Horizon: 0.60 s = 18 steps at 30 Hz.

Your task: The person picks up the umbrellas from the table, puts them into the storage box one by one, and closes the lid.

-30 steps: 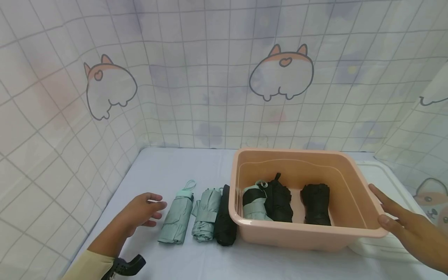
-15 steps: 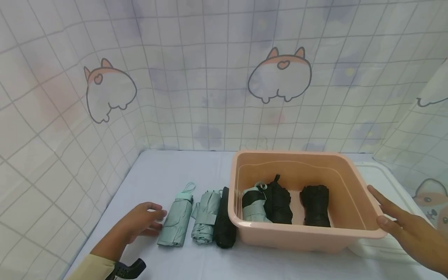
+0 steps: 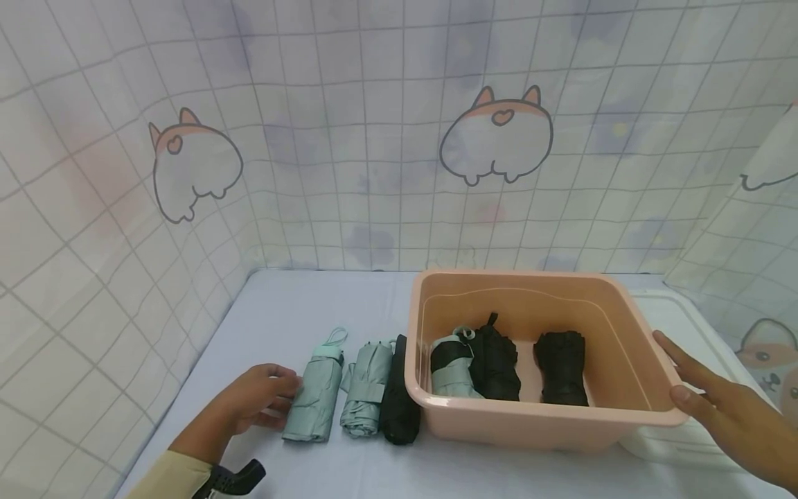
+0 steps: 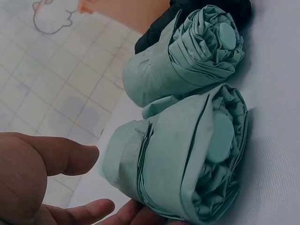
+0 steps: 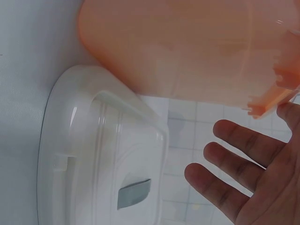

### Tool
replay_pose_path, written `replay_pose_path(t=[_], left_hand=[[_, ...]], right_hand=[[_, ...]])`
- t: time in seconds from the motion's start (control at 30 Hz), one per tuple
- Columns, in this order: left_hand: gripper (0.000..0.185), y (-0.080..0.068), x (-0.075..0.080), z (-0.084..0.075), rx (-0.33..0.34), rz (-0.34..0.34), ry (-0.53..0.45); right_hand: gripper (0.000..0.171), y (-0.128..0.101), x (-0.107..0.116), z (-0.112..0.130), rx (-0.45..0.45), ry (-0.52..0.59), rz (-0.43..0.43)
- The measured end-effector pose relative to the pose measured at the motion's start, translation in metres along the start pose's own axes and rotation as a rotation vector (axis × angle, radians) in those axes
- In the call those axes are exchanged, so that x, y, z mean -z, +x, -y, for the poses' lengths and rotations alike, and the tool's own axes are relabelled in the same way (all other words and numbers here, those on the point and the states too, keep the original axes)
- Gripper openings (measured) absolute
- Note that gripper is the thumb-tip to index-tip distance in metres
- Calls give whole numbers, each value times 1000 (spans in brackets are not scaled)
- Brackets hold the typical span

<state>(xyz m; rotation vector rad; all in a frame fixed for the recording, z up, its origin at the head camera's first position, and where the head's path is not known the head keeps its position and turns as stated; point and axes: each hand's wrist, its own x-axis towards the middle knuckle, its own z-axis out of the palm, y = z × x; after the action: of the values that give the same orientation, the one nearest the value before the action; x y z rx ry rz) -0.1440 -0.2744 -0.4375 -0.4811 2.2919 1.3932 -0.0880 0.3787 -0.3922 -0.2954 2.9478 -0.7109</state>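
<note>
Leftmost mint folded umbrella point(image 3: 314, 398) lay on the table point(image 3: 299, 305), beside a second mint umbrella point(image 3: 366, 388) and a black one point(image 3: 399, 395); judged light, soft-skinned over a stiff core, best gripped mid-body; left hand point(image 3: 258, 402) touched its side, fingers loosely spread; right hand point(image 3: 723, 409) lay flat-fingered against the pink bin point(image 3: 630, 333) rim.
</note>
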Motion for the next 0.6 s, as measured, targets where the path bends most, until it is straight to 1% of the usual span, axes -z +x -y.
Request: replay_pose_path(t=[0.13,0.2,0.4,0.6], left_hand=[[52,1,-2,-1,-2,22,-18],[52,1,-3,-2,-2,27,-11],[57,0,-10,-7,-9,37,35],[56,1,-17,-11,-15,42,69]], right_hand=[[69,0,-1,0,11,4,-8],[69,0,0,1,16,4,-13],[68,0,-1,0,23,7,-22],[68,1,-3,-4,22,14,-15]])
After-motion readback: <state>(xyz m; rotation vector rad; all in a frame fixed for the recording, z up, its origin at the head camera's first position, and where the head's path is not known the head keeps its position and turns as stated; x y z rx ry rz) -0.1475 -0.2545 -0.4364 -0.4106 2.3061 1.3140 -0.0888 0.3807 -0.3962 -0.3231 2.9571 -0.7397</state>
